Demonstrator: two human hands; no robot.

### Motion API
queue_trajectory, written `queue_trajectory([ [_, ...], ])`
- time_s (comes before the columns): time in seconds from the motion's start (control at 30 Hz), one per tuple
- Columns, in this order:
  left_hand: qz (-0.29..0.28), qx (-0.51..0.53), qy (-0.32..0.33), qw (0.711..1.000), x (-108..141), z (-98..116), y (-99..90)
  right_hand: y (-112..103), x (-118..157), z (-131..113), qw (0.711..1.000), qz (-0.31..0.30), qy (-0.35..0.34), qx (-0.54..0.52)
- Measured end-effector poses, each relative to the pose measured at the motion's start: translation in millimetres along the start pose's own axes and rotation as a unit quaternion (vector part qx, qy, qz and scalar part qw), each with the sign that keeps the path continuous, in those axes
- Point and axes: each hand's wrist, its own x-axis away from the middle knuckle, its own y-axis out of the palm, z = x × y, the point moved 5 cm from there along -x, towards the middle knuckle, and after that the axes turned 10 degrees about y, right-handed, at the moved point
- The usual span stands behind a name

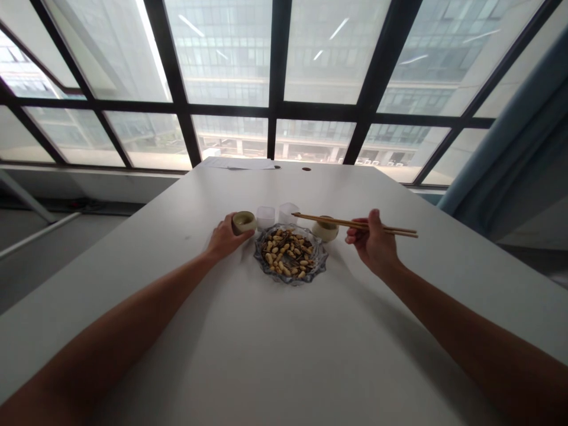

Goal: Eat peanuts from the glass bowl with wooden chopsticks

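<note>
My left hand (225, 238) is wrapped round a small beige cup (244, 222) that stands upright on the table. A pair of wooden chopsticks (346, 222) is gripped in my right hand (375, 244), tips pointing left, above the far side of a glass bowl (320, 266). That bowl has a scalloped rim and holds peanuts in their shells (288, 254) mixed with thin dark pieces. Nothing shows between the chopstick tips. Behind the chopsticks sits a second beige cup (326, 231), partly covered by them. Two translucent plastic cups (265, 218) stand behind the bowl, between the beige ones.
Everything stands on a long white table (284, 343). Sheets of paper (239, 163) lie at its far end, near two dark round holes (306, 169). Beyond are large framed windows, with a blue curtain (501, 142) at the right and a pale rail (26, 242) at the left.
</note>
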Motion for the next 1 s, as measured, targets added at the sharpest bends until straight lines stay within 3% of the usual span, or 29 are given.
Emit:
queue_trajectory([
  [0.17,0.004,0.009,0.012,1.000,-0.3,0.7,-1.0,6.6,-15.0,-0.1,1.000,0.007,-0.028,0.003],
  [0.5,0.014,0.016,0.016,1.000,0.7,-0.4,0.9,-10.1,-12.5,21.4,0.997,0.070,-0.009,-0.031],
  [0.63,0.011,0.018,0.015,1.000,1.8,0.6,0.2,-7.1,-1.0,13.8,0.994,0.046,-0.092,0.039],
  [0.7,0.013,0.017,0.018,1.000,2.3,1.9,-0.8,-1.8,13.7,5.2,0.976,0.010,-0.176,0.125],
  [0.8,0.012,0.015,0.022,1.000,3.1,4.5,-2.5,11.0,39.0,-1.6,0.912,-0.092,-0.288,0.276],
  [0.9,0.007,0.014,0.023,1.000,3.8,7.2,-3.8,18.5,54.5,-0.4,0.864,-0.172,-0.325,0.344],
  [1.0,0.007,0.013,0.022,1.000,3.9,9.0,-4.9,22.6,58.7,-1.9,0.862,-0.181,-0.329,0.340],
])
